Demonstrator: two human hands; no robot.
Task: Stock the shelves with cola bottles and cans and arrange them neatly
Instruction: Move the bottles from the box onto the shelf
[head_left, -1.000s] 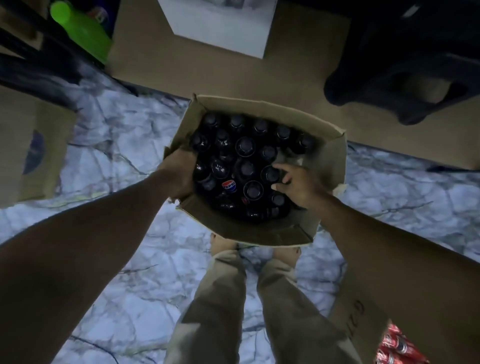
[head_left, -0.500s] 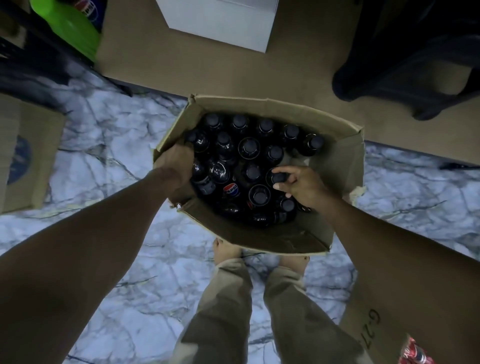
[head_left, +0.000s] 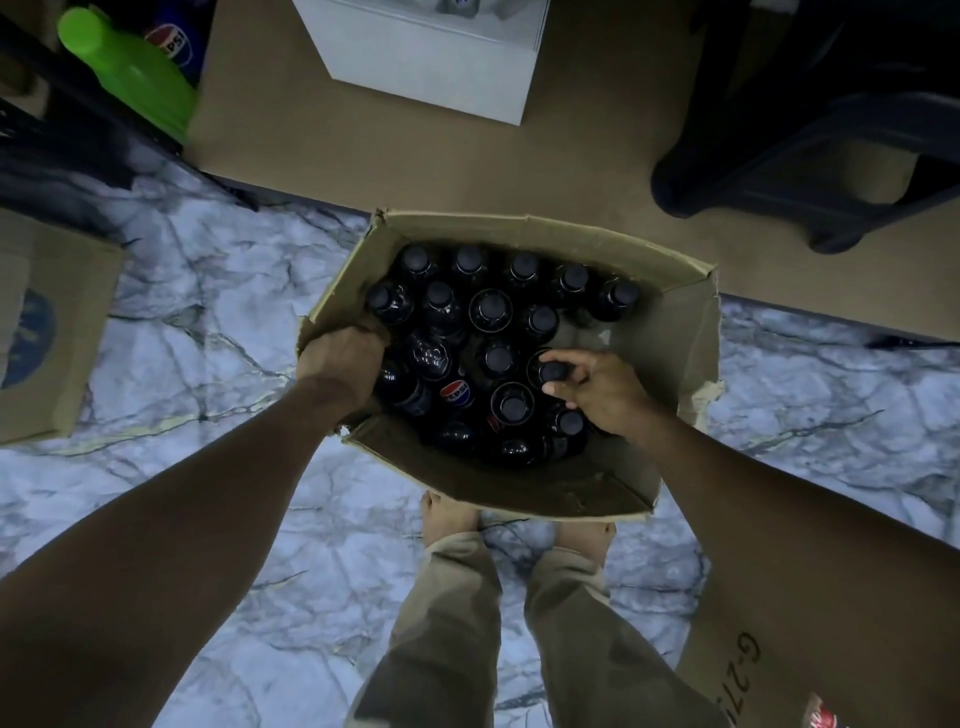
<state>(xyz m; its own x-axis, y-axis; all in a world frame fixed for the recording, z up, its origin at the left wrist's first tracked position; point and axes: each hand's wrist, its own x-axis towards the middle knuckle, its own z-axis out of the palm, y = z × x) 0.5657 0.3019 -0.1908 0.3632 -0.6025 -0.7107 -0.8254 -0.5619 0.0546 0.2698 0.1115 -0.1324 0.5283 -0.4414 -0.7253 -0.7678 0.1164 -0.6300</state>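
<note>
- An open brown cardboard box (head_left: 670, 332) is being kept on the white marble-pattern floor (head_left: 218, 291), right in front of the person's bare feet.
- It's being filled up by dark cola bottles with black caps (head_left: 491, 309), mostly upright and packed close together. A red, white and blue Pepsi label (head_left: 456, 393) is being shown on one near the middle.
- The box's left wall is being gripped by the left hand (head_left: 340, 364), fingers curled over the rim and down inside.
- The black cap of one bottle (head_left: 551, 371) on the right side of the pack is being pinched by the right hand (head_left: 605, 389), fingertips closed snug round it.
- A bright green plastic bottle (head_left: 124, 73) is being seen in the top left corner, well apart from the box.
</note>
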